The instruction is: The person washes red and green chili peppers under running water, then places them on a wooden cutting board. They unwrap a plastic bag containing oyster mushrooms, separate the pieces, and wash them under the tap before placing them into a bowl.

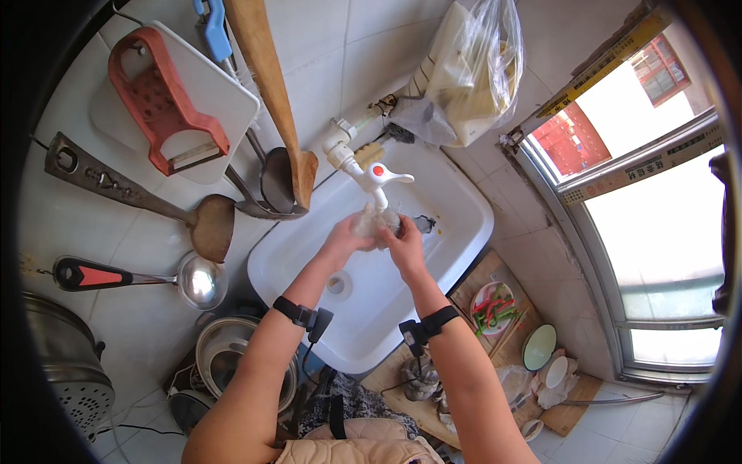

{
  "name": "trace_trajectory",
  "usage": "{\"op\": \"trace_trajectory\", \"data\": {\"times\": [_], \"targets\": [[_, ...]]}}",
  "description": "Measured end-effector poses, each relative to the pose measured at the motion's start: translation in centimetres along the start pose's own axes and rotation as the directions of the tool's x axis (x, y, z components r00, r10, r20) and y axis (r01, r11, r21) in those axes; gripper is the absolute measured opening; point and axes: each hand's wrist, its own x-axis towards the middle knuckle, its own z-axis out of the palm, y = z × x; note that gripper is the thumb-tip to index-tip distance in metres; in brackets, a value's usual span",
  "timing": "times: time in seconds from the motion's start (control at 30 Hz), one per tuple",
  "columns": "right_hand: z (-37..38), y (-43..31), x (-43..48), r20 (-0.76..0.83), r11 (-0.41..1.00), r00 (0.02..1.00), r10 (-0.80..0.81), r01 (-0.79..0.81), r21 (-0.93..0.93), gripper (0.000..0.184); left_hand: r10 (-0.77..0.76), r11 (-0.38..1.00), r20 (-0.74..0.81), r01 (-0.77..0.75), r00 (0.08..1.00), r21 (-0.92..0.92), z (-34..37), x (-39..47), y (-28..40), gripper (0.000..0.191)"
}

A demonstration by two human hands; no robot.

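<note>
Both hands are together below the spout of a white plastic tap with a red dot on its top. Between them is a pale, translucent, wet-looking mass; whether it is a bag, a cloth or food cannot be told. My left hand holds its left side, and my right hand grips its right side with bent fingers. Under them lies the white ceramic sink, its round drain showing. A dark-edged scrap is just right of my right hand, inside the basin.
A red grater-peeler, a metal spatula and a ladle hang on the left wall. Clear plastic bags hang behind the sink. At lower right, a wooden board carries a plate of red and green peppers and a pale green bowl.
</note>
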Motion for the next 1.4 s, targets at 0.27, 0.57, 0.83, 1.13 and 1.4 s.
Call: {"op": "trace_trajectory", "data": {"times": [0.27,0.57,0.83,1.13,1.4], "targets": [[0.0,-0.3,0.6,-0.134,0.985,0.980,0.148,-0.134,0.112,0.034,0.042,0.993,0.081,-0.051,0.996,0.105,-0.7,0.3,-1.2,0.059],[0.0,-0.2,1.0,-0.272,0.985,0.950,0.155,-0.127,0.119,0.035,0.039,0.992,0.132,-0.054,0.991,0.110,-1.0,0.5,-1.4,0.032],[0.4,0.4,0.8,-0.272,0.981,0.952,0.140,-0.098,0.165,0.034,0.016,0.970,0.076,-0.034,0.997,0.242,-1.8,0.9,-1.9,0.038],[0.5,0.5,0.5,-0.269,0.978,0.953,0.142,-0.092,0.189,0.033,0.141,0.974,0.080,-0.153,0.987,0.166,-2.0,1.0,-3.1,0.032],[0.4,0.0,-0.6,-0.192,0.969,0.968,0.160,-0.117,0.217,0.033,-0.071,0.970,-0.055,0.056,0.996,-0.236,-2.1,0.9,-2.0,0.047]]}}
